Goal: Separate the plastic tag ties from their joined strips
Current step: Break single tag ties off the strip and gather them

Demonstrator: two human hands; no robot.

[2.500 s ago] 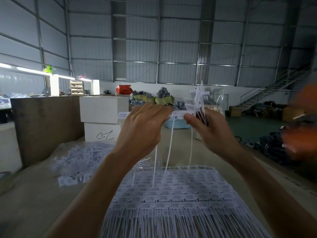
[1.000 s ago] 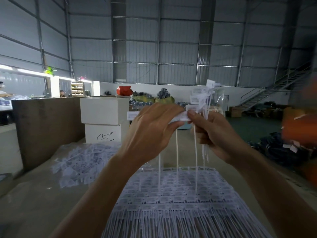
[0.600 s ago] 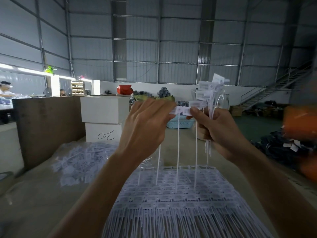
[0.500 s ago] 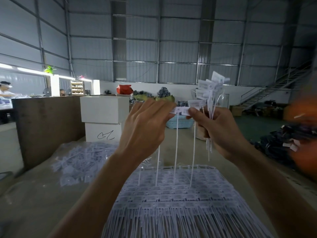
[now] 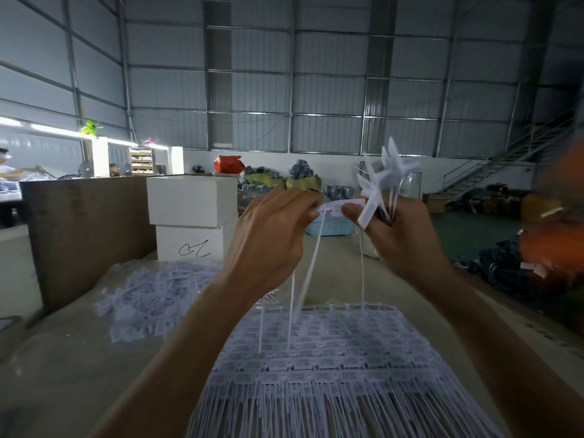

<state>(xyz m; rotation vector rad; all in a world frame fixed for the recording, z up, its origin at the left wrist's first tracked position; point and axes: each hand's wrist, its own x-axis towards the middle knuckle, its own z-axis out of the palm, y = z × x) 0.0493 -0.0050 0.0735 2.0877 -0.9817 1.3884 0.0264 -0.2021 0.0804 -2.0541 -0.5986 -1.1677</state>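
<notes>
Tag ties [image 5: 148,298] lie loose at left; my left hand [image 5: 268,245] pinches a joined strip [image 5: 339,206] raised above stacked sheets [image 5: 331,358], while my right hand [image 5: 401,235] pinches its other end and grips a separated bunch [image 5: 384,178].

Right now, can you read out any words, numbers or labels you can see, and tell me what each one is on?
Lower white box: a handwritten black scribble, not readable as a word.
Joined tag strips on the table: small printed labels, too small and blurred to read.
Loose tag pile: print too blurred to read.
Nothing else shows any text.
</notes>
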